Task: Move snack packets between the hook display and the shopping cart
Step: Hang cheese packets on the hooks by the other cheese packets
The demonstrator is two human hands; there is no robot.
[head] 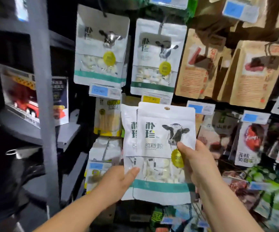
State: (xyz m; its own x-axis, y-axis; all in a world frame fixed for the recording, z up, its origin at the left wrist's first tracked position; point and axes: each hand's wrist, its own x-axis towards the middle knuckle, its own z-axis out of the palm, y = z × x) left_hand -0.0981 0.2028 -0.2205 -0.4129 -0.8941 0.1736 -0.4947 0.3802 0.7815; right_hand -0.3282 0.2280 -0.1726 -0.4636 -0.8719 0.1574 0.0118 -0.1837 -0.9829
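Note:
Two white snack packets with a cow picture and a teal band are held together in front of the hook display. The front packet (162, 148) overlaps the rear packet (129, 131), which sticks out to its left. My left hand (120, 179) grips their lower left edge, thumb on the front. My right hand (195, 161) grips the right side, thumb over the yellow badge. Matching cow packets hang on hooks above, one on the left hook (100, 46) and one on the right hook (157, 57). The shopping cart is not in view.
Brown paper pouches (252, 71) hang at the upper right, darker snack bags (250, 143) below them. A yellow stick-snack packet (107, 116) hangs just left of the held packets. A grey upright post (41, 91) and a shelf with a boxed toy truck (20, 96) stand at the left.

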